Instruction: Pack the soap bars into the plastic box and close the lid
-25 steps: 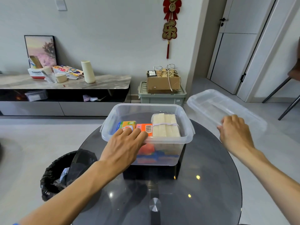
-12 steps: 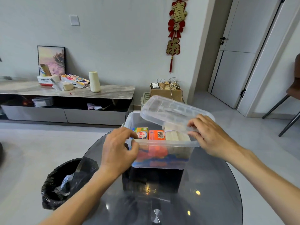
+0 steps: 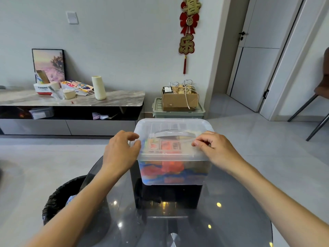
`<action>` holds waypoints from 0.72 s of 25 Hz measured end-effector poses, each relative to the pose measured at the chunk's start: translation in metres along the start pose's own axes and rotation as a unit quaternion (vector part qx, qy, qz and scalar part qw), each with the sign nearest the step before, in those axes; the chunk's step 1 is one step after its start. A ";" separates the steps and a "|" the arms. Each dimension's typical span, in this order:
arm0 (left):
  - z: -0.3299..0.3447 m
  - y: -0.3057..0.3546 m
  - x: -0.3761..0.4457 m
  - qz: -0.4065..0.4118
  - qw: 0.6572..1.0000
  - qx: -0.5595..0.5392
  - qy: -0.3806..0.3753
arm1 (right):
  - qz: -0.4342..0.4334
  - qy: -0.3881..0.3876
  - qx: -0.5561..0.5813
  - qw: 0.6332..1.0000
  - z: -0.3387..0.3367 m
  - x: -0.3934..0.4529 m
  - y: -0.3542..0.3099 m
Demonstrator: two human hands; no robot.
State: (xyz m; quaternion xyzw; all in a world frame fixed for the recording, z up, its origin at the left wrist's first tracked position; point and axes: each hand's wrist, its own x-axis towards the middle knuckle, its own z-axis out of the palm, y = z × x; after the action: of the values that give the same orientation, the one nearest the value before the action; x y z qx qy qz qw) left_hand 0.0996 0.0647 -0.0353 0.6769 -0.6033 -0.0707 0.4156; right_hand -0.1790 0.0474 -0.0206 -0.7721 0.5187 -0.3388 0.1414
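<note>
On the round glass table (image 3: pixel 231 220), at about twelve o'clock from where I'm looking down, sits the plastic box (image 3: pixel 175 172) with its lid (image 3: pixel 173 130) laid flat across the top. Through the clear walls I can see the soap bars (image 3: pixel 171 166), orange and blue wrappers stacked inside, so the packing looks finished to me.

My left hand (image 3: pixel 121 152) is at the box's nine o'clock edge, fingers curled over the lid rim with the thumb tucked at the corner, pinching the rim lightly. My right hand (image 3: pixel 216 151) is at three o'clock, fingertips bent down onto the lid's top, pressing, not gripping. I can't tell whether the lid has clicked home.

I'd judge the box thin-walled and a bit flexy, smooth enough to slide on glass, though the soap should give it some weight. The lid will bow if pushed in the middle, so I'd press at the rim corners. For lifting, the grey handle (image 3: pixel 175 134) on the lid is the obvious hold.
</note>
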 end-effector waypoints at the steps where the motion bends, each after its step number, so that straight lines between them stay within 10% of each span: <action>1: 0.000 -0.001 0.004 -0.009 1.000 -0.008 -0.007 | 0.008 0.043 -0.050 0.998 0.006 0.000 0.002; 4: 0.005 -0.002 0.013 -0.058 0.995 -0.074 -0.044 | 0.204 0.121 0.034 0.971 0.010 -0.001 0.017; 8: 0.012 -0.016 0.001 -0.275 0.911 -0.296 -0.082 | 0.411 0.122 0.391 0.814 0.014 -0.012 0.023; 11: 0.020 -0.019 -0.005 -0.320 0.865 -0.378 -0.083 | 0.376 0.226 0.366 0.821 0.022 -0.009 0.017; 18: 0.028 -0.007 -0.007 -0.195 0.917 -0.347 -0.006 | 0.284 0.246 0.222 0.900 0.025 -0.008 0.017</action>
State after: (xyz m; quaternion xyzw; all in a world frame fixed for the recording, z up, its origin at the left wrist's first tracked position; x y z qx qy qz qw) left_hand 0.0859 0.0568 -0.0605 0.5937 -0.3993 -0.3593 0.5991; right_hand -0.1755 0.0441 -0.0515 -0.4325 0.6456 -0.5698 0.2675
